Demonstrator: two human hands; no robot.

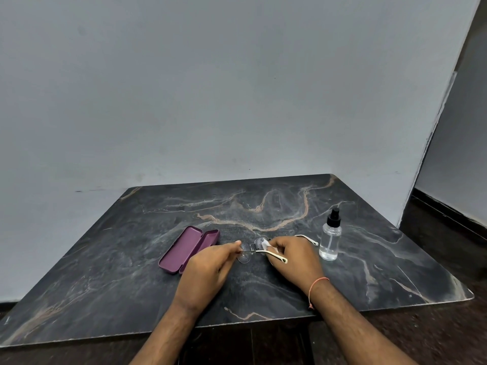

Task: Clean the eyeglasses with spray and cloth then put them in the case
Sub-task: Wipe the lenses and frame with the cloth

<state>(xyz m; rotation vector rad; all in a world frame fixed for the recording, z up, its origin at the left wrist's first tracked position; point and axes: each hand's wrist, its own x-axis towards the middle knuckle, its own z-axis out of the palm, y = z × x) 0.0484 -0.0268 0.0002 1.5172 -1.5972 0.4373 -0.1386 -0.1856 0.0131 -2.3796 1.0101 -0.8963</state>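
Between the two hands, eyeglasses [249,252] lying crosswise; left hand [210,270] pinching the frame, right hand [295,259] pressing cloth [265,243] on the nearer lens; open case [188,248] just beyond left fingers.

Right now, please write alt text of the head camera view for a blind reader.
A left hand holds eyeglasses while the right hand wipes one lens with a white cloth. An open purple case lies left, a spray bottle stands right, on a dark marble table.
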